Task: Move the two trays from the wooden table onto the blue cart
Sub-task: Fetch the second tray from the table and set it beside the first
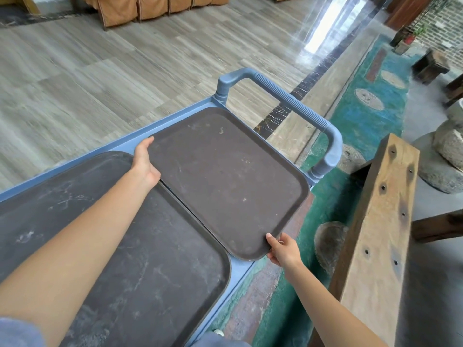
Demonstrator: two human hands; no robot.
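Both of your hands grip the second tray [225,181], the dark brown one lying at the handle end of the blue cart [175,121]. Your left hand [145,164] closes on that tray's edge farthest from the cart handle [295,106], thumb on top along the rim and the other fingers hidden beneath, so you cannot see how far they curl. Your right hand [284,250] pinches the tray's near corner, thumb pressed on the rim, fingers wrapped under it; that corner juts past the cart's side edge. The tray's far corner sits just beside the base of the cart handle.

The first tray [125,259] lies flat on the cart, on the side of the second tray away from the cart handle, its surface streaked with pale scuffs. A narrow gap shows between the two trays, under your left wrist.

A wooden beam [380,221] stands well apart from the cart handle, across a strip of green floor.
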